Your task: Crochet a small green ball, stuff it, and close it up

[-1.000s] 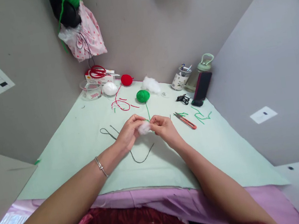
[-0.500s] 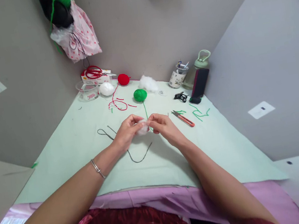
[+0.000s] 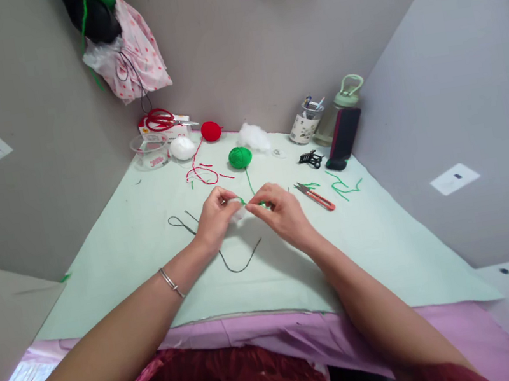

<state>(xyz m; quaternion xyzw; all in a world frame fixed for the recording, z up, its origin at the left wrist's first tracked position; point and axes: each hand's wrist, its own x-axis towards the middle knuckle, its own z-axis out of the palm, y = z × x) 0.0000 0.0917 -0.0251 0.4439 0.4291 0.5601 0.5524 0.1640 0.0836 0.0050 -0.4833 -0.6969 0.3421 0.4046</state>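
My left hand is closed on a small tuft of white fiber stuffing, with a bit of green yarn at its fingertips. My right hand pinches at the green yarn just to the right of the tuft; its fingertips partly hide what they hold. A strand runs from near the right fingers up to the green yarn ball. Under and beside my left wrist lies a dark looped cord. Right of my right hand are orange-handled thread snips.
Green yarn scraps and a black clip lie at right. Behind stand a phone, a bottle and a pen cup. Red yarn ball, stuffing pile, white ball, clear tub and red scissors sit at back.
My fingertips have drawn slightly apart, and green yarn now shows between them. The white tuft is more covered by my left hand. The view has shifted a little.
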